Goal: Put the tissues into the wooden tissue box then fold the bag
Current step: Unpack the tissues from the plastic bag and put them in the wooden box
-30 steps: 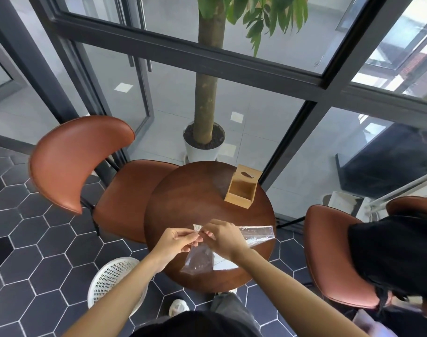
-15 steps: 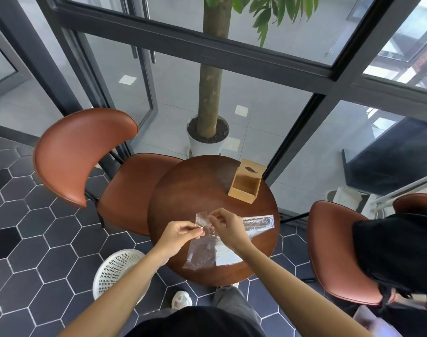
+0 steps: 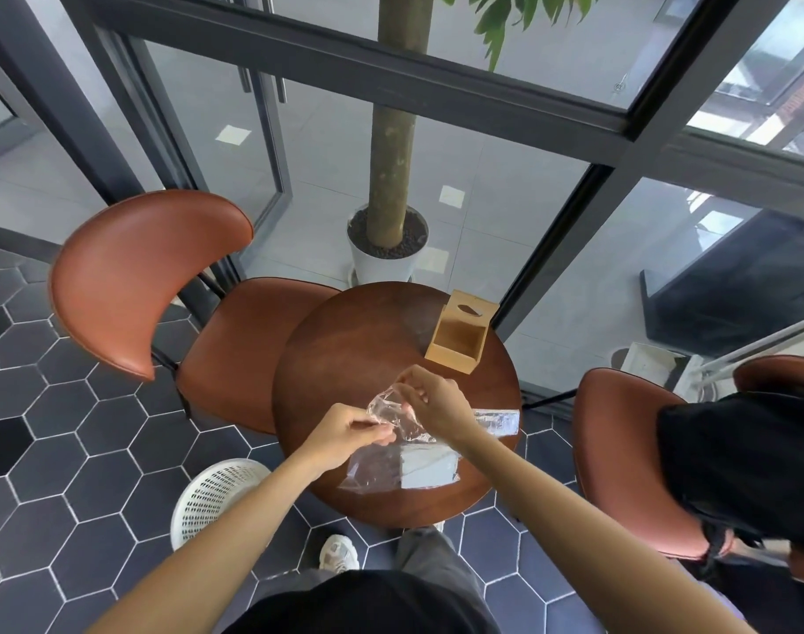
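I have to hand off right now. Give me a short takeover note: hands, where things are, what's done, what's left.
Left hand and right hand both pinch the mouth of the clear plastic bag, pulling it open over the round table.
Tissues are inside the bag, at its near end.
Wooden tissue box sits open and empty at the far right of the table.
Done: bag being opened.
Left: move tissues into box, fold bag.
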